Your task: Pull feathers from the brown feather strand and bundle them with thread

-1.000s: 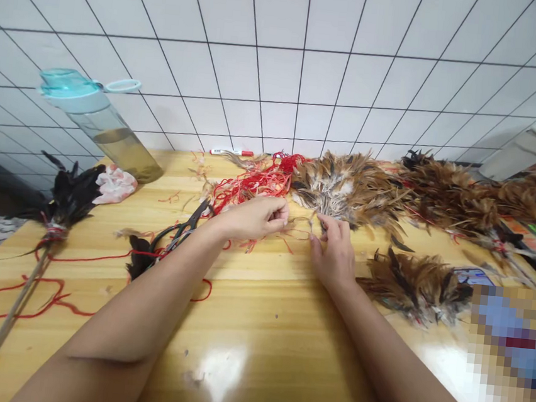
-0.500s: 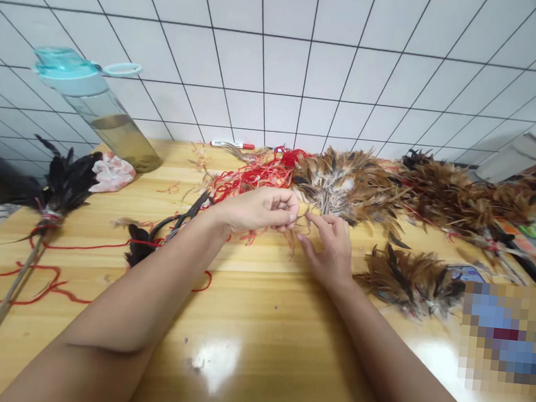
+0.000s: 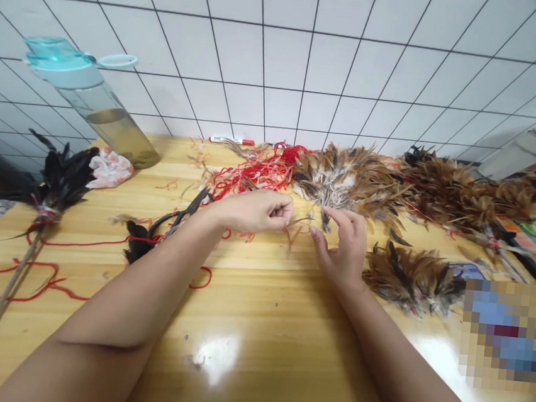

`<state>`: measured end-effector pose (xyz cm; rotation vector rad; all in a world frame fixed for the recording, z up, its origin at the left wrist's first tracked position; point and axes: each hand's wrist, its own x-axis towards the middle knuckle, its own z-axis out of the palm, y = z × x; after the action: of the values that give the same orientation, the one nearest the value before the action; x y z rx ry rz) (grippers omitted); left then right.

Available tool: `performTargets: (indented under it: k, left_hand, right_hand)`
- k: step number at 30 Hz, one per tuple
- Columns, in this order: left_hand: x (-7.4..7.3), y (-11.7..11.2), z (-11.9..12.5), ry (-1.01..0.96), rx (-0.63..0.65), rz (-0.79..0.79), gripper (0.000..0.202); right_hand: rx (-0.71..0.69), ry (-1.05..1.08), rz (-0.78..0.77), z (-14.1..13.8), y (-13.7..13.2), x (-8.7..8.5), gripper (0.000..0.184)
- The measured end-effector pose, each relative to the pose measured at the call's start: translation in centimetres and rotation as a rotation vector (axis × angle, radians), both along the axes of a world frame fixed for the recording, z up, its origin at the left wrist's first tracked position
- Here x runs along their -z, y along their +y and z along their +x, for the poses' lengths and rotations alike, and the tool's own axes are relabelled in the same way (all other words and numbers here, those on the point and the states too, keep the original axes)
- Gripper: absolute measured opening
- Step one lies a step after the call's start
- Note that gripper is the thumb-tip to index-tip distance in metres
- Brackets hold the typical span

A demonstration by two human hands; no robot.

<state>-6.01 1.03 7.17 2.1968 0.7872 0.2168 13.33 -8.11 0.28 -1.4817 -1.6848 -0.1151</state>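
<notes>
The left hand (image 3: 252, 212) pinches what looks like a thin feather quill (image 3: 300, 220) at twelve o'clock, fingertips pressed together; the right hand (image 3: 343, 249) sits just beside it, fingers spread. One black-feather duster (image 3: 56, 184) lies bound to its cane at ten o'clock, while brown hackle bunches (image 3: 350, 183) at one o'clock and red thread (image 3: 256, 174) at twelve lie off any cane.
</notes>
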Motion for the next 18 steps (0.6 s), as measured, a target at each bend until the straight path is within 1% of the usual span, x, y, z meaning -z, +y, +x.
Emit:
performTargets:
  k: [2, 5, 8, 10, 12, 14, 16, 18]
  left_hand:
    - [-0.3, 0.0, -0.2, 0.030, 0.028, 0.041, 0.005]
    - [-0.7, -0.4, -0.4, 0.079, 0.046, 0.088, 0.004]
    - [-0.9, -1.0, -0.3, 0.102, 0.033, 0.110, 0.004]
    - [-1.1, -1.4, -0.2, 0.085, 0.018, 0.118, 0.004]
    - [-1.2, -1.5, 0.0, 0.051, 0.006, 0.121, 0.006]
    - [-1.2, -1.4, 0.2, -0.043, -0.020, 0.111, 0.012]
    - [-0.8, -1.0, 0.4, -0.186, -0.101, 0.104, 0.019]
    - [-0.2, -0.4, 0.5, -0.295, -0.216, 0.086, 0.023]
  right_hand:
    - [0.014, -0.113, -0.012, -0.1, -0.1, 0.0, 0.035]
    - [-0.021, -0.241, -0.037, -0.5, -0.5, 0.1, 0.028]
    - [-0.047, -0.303, -0.051, -0.9, -0.7, 0.1, 0.017]
    - [-0.054, -0.288, -0.082, -1.0, -0.6, 0.2, 0.015]
    - [-0.053, -0.211, -0.133, -0.9, -0.4, 0.3, 0.017]
    - [-0.105, -0.045, -0.196, -0.8, 0.1, 0.6, 0.022]
    - [-0.208, 0.221, -0.280, -0.7, 0.5, 0.9, 0.028]
    - [-0.293, 0.539, -0.380, -0.6, 0.8, 1.0, 0.030]
